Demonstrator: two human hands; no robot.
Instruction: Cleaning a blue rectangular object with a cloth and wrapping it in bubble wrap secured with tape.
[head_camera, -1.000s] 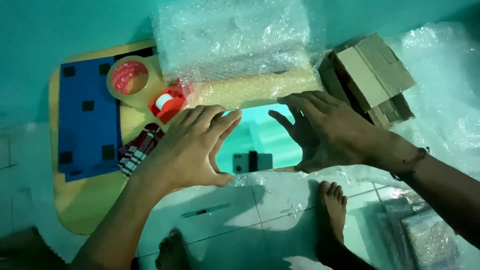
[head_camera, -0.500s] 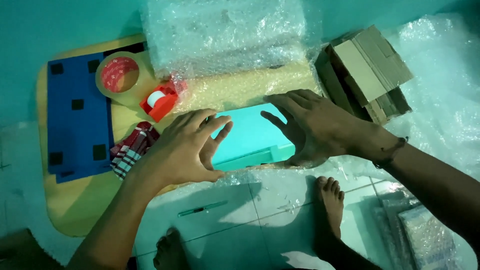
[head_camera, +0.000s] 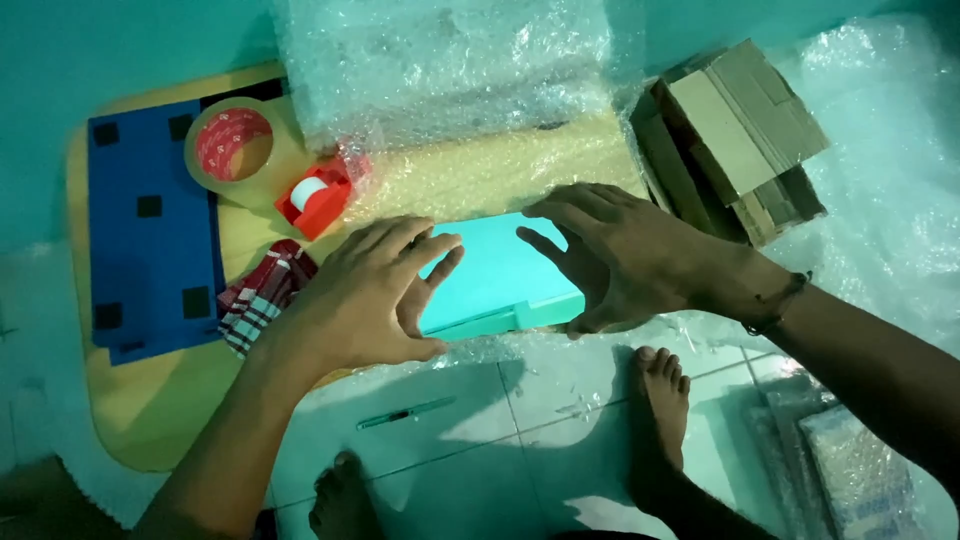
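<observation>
From the head camera, looking down, both hands rest on a flat turquoise box (head_camera: 500, 275) that lies on a sheet of bubble wrap (head_camera: 480, 165) at the near edge of a low wooden board (head_camera: 150, 400) on the floor. The left hand (head_camera: 365, 295) covers the left end of the box with fingers spread wide and the thumb at the near edge; its grip is wide and flat, pressing rather than closing. The right hand (head_camera: 625, 255) lies over the right end, fingers also spread, the thumb hooked at the near right corner, so this grip is wide too.

To the left on the board lies a dark blue panel (head_camera: 150, 230) with black squares. A big roll of clear tape (head_camera: 232, 150) lies just beside it, and a small red tape dispenser (head_camera: 315, 200) is near the roll. A red checked cloth (head_camera: 258, 295) touches the left wrist. Folded cardboard boxes (head_camera: 735, 135) are stacked beyond the right hand. On the tiled floor (head_camera: 520, 420), a green pen (head_camera: 405, 412) lies between two bare feet.
</observation>
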